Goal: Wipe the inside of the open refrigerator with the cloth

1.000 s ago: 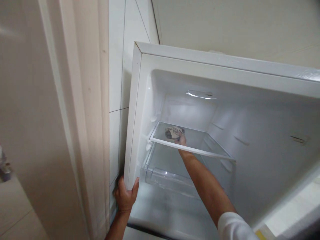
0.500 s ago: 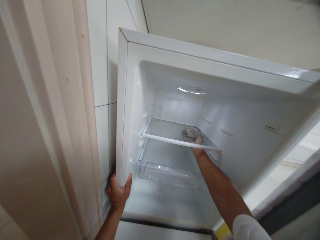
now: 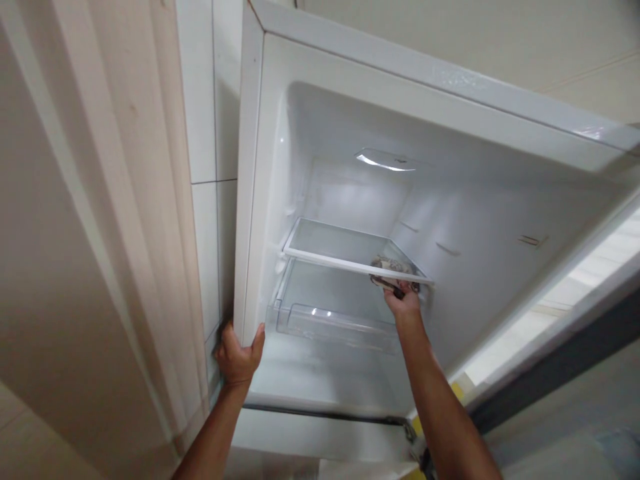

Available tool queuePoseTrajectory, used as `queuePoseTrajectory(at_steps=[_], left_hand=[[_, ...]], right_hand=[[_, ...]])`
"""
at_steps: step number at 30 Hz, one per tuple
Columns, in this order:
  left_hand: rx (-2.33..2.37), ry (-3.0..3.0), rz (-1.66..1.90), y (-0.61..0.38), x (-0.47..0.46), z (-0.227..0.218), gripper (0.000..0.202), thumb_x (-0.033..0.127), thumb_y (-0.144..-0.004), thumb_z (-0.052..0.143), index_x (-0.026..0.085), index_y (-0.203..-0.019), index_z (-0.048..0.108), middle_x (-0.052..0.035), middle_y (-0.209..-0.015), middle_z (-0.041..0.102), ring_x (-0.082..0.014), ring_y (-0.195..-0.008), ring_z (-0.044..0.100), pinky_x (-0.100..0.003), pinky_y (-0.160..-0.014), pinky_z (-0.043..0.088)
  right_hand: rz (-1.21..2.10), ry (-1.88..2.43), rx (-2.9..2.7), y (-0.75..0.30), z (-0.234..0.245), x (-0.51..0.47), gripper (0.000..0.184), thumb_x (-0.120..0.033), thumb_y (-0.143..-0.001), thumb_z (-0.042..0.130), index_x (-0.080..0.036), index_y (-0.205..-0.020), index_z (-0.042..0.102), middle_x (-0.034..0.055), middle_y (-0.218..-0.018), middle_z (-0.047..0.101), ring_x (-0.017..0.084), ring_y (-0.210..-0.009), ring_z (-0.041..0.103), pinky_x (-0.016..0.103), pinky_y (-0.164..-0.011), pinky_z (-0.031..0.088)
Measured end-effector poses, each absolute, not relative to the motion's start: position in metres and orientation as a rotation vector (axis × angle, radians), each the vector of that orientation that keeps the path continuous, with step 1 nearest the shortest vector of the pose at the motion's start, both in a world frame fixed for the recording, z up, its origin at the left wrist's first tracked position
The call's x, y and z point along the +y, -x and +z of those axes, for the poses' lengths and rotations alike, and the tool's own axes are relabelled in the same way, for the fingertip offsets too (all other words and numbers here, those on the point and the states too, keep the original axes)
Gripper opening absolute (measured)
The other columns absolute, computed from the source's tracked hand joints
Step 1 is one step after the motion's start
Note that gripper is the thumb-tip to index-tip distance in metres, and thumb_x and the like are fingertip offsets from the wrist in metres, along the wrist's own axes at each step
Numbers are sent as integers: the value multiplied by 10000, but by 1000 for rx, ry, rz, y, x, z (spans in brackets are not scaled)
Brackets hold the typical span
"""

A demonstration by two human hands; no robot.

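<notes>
My left hand [image 3: 239, 355] grips the left front edge of an open white refrigerator [image 3: 249, 200], thumb on the inner side and fingers around the outside. Inside, my right hand [image 3: 404, 298] is closed on a crumpled, dark-and-light patterned cloth [image 3: 393, 265]. It is at the right end of the upper glass shelf [image 3: 335, 237], by the front rim. Part of the cloth shows through or behind the glass; I cannot tell whether it touches the shelf's underside.
Below the shelf sits a clear plastic drawer [image 3: 340, 323]. A light cover [image 3: 385, 160] is on the compartment's ceiling. A white tiled wall [image 3: 205, 233] and a pale wooden frame [image 3: 130, 200] stand close on the left. A dark hinge [image 3: 410, 430] is at the lower right.
My right hand has moved the cloth from the shelf's middle right toward me, to below its front rim. My left hand keeps its grip. The view has shifted slightly.
</notes>
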State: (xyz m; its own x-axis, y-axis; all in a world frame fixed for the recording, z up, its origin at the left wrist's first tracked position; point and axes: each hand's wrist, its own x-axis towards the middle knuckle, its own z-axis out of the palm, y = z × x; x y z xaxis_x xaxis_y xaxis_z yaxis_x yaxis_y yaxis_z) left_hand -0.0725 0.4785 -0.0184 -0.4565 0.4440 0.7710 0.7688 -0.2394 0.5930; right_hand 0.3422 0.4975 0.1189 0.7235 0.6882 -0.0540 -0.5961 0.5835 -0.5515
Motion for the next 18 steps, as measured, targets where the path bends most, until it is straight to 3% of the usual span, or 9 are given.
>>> queuePoseTrajectory(at_steps=[7,14,18], left_hand=[[-1748,1459,-1815,72,478,-16,629,701,-816,617,133,-1087,604,-112,-803,699,-288,-695,688,-360,-627,487],[-1651,1450,-1736,72,478,-14,607,665,-866,593,111,-1114,603,-131,-814,722,-286,-659,690,-355,-606,492],[-1627,1446,-1719,72,478,-16,601,652,-873,601,106,-1125,601,-130,-810,725,-284,-651,695,-349,-602,497]], right_hand=[[843,564,-121,-307,114,481,295,-78,-892,468,-264,-902,696,-30,-920,768,128,-999,726,420,-975,585],[1005,607,-173,-241,123,534,252,-86,-900,467,-239,-892,667,-28,-856,750,121,-960,716,386,-997,566],[1092,610,-271,-192,132,574,246,-121,-906,466,-225,-983,675,-3,-912,757,143,-1032,695,405,-1025,548]])
